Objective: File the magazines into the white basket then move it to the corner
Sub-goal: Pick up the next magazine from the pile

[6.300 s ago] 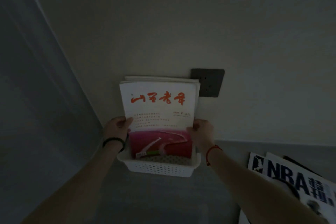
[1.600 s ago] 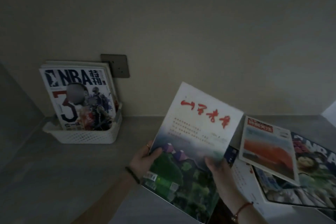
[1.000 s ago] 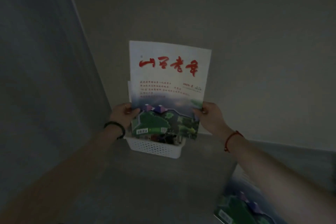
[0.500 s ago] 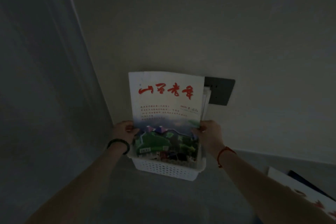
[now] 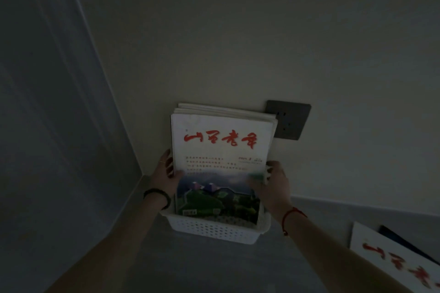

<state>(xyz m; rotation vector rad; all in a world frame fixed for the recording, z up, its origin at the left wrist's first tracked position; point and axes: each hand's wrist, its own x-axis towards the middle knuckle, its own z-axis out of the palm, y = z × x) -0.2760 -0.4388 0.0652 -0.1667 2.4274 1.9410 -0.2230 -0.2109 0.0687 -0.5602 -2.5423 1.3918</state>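
The white perforated basket (image 5: 214, 229) stands on the grey surface against the back wall, near the left corner. A white magazine with red characters and a green landscape (image 5: 220, 164) stands upright at the front of the basket, with several other magazines behind it. My left hand (image 5: 165, 175) grips its left edge, thumb over the cover. My right hand (image 5: 271, 184) holds its right edge. Another magazine with red characters (image 5: 395, 261) lies flat at the lower right.
A dark wall socket (image 5: 289, 119) sits on the back wall just right of the magazines. A grey side wall (image 5: 59, 138) closes off the left. A dark magazine edge (image 5: 404, 244) shows behind the flat one at the lower right.
Both hands have lowered the green-landscape magazine deeper into the basket, in front of the others. The view has shifted slightly, so the flat magazine at the lower right shows more.
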